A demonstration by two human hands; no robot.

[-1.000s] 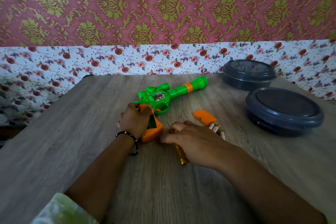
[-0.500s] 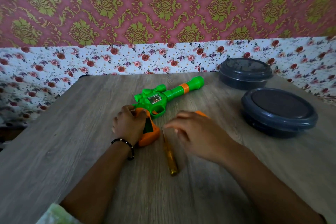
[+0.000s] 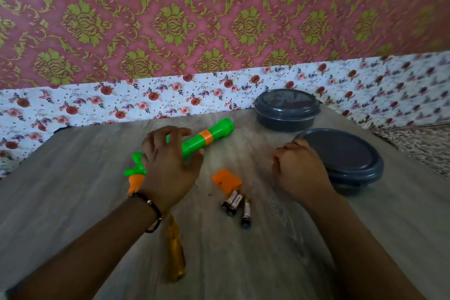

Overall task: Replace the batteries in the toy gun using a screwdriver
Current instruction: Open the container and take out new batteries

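- Your left hand grasps the toy gun around its middle.
- Your right hand is clenched, holding nothing, beside the lidded container.
- Batteries lie near the screwdriver.

Glossy plastic toy gun, matt wood-grain table.

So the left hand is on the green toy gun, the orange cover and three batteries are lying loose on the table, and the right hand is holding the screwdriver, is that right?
Not quite. The head view shows the screwdriver lying on the table near the left forearm, held by neither hand. The right hand is beside the nearer grey container. The rest stands: the left hand is on the toy gun, and the orange cover and three batteries lie loose.
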